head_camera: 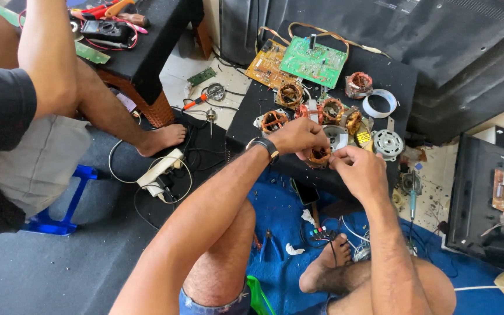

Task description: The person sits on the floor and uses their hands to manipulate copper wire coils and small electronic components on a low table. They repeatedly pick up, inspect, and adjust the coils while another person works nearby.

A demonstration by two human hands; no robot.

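Head view: both hands meet over the near edge of a black counter (398, 76).
Left hand (297, 135): fingers closed on a copper-wound motor coil (319, 156), wristwatch (267, 147) on the wrist.
Right hand (358, 166): fingertips pinched together at the coil's right side.
Coil: at the counter's near edge, just beside a round metal motor housing (388, 143).
Far edge: green circuit board (313, 60).
Left: another person's bare foot (161, 138) on the floor.

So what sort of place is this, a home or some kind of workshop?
Probably an informal electronics repair spot on a floor. Green circuit board and copper-wound motor coils lie on a black box; both hands hold a coil, and a multimeter sits nearby.
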